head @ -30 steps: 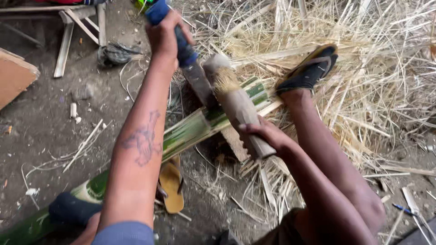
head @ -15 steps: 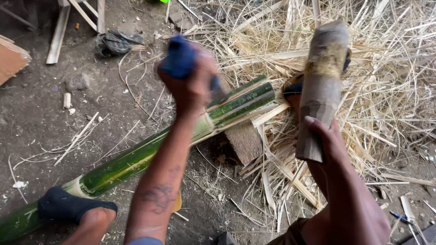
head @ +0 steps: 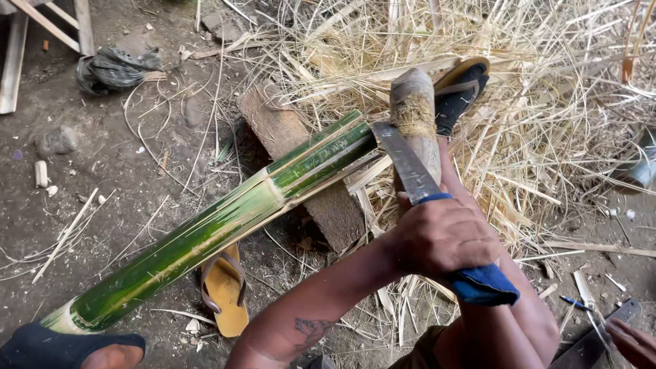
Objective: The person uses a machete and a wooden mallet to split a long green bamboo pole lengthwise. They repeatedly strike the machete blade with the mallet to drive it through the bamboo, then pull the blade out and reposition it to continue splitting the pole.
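Note:
A long green bamboo pole point(head: 205, 239) lies slantwise across a wooden block point(head: 287, 137), its split end at the upper right. My left hand point(head: 444, 239) is shut on a knife's blue cloth-wrapped handle point(head: 482, 283). The knife blade point(head: 403, 160) reaches up-left to the bamboo's split end. My right hand point(head: 408, 199), mostly hidden behind the left, grips a wooden mallet point(head: 413, 109) that rests against the back of the blade. One foot in a dark sandal point(head: 68, 345) presses the bamboo's near end; the other sandalled foot point(head: 465, 85) sits in the straw.
Dry bamboo shavings point(head: 547, 123) cover the ground at the right. A yellow sandal point(head: 225, 290) lies under the pole. Another person's hand point(head: 632, 342) with a dark blade point(head: 591, 345) shows at the bottom right. Wooden slats point(head: 48, 41) and a dark rag point(head: 113, 68) lie at the upper left.
The mallet, raised half a second ago, has come down onto the blade. My left hand has moved right and lower, with the knife at the bamboo's end.

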